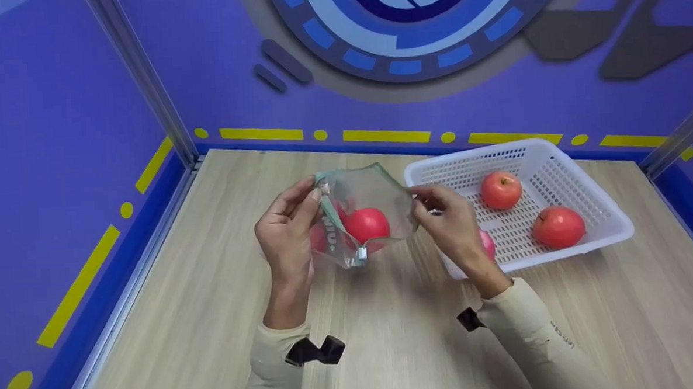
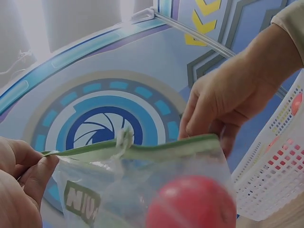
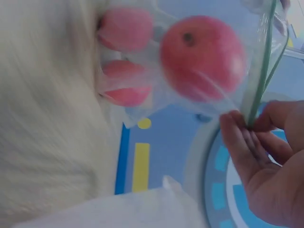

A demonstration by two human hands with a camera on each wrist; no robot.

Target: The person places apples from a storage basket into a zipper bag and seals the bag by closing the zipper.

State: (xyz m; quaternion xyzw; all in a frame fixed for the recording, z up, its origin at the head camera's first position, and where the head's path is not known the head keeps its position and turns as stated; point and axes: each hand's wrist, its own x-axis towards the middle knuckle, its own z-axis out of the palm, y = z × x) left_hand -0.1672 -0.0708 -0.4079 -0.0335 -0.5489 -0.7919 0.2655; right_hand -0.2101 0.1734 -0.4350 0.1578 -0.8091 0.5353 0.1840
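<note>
Zip bag, head view: clear zip bag (image 1: 393,186) between the two hands, over the surface (image 1: 377,357), left of the basket (image 1: 536,260); its mouth looks parted, a round red apple (image 1: 367,226) showing inside.
Left hand, head view: left hand (image 1: 287,232) with thumb and fingers pinching the bag's left edge.
Right hand, head view: right hand (image 1: 450,219) with its fingers grasping the opposite edge; that forearm covers part of one basket apple (image 1: 487,245), two others (image 1: 501,190) (image 1: 559,227) lying clear.
Slider, head view: slider (image 1: 362,253) at the near end of the strip; best, I'd say, not to tug on it while the mouth is spread.
Green rim, left wrist view: green rim (image 2: 88,150) held at both ends; even tension should stop it sagging mid-span.
Apples, right wrist view: three in the bag, one nearer the rim above two lower ones (image 3: 126,28) (image 3: 124,90). Their weight could drag at thin film, so a firm pinch matters; I can't tell whether the bag's base touches the surface.
</note>
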